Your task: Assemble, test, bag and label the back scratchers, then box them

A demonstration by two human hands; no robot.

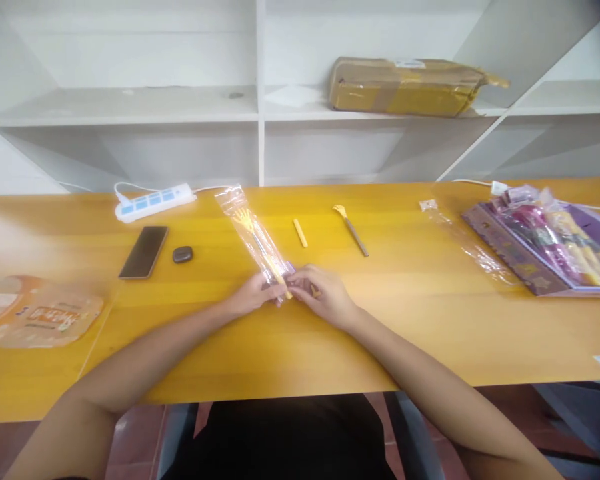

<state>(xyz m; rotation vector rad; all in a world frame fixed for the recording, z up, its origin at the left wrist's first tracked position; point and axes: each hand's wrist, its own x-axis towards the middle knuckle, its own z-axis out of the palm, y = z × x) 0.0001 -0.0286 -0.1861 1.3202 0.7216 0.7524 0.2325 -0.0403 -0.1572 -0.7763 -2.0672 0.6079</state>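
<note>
A clear plastic sleeve [234, 200] slants over the table, with a back scratcher [263, 250] inside it; this has a yellow hand-shaped head, a thin metal rod and a yellow handle. My left hand [257, 293] is closed on the near end of the sleeve and handle, thumb on top. My right hand [325, 293] pinches the sleeve's near end from the other side. Something small and yellowish shows under its fingers, too hidden to name. Beyond the hands lie a short yellow stick [301, 233] and another back scratcher [354, 233] with a grey handle.
Left on the table [220, 360] are a phone [144, 252], a small dark case [183, 254], a power strip [155, 203] and an orange bag [55, 313]. Right are an empty plastic sleeve [473, 247] and a purple box [505, 250] of wrapped items. A taped carton [405, 87] sits on the shelf.
</note>
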